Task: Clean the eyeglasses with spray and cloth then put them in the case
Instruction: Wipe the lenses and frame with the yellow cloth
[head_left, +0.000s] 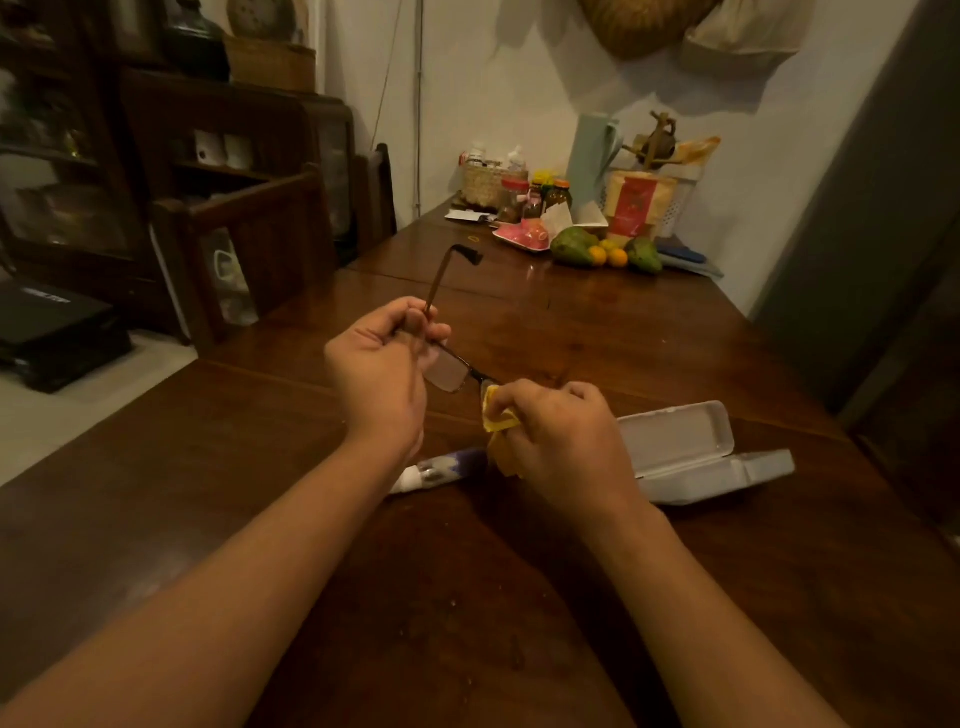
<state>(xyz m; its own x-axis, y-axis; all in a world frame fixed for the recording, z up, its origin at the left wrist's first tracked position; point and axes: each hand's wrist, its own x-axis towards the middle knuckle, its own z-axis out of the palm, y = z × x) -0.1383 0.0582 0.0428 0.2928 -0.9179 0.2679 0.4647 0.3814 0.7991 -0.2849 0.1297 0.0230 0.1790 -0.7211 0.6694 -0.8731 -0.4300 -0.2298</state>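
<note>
My left hand (382, 364) grips the dark-framed eyeglasses (449, 371) above the table, one temple arm sticking up and away from me. My right hand (563, 439) pinches a yellow cloth (496, 423) around the right lens, which the cloth hides. The left lens shows bare between the hands. A small spray bottle (441, 470) with a white cap lies on its side on the table under my hands. A white glasses case (685, 452) lies open just right of my right hand.
The dark wooden table (467, 597) stretches ahead to the wall. At its far end stand jars, a woven basket (485, 184), a pale jug (589, 156), a pink dish and fruit (605, 252). A wooden chair (249, 244) stands at the left.
</note>
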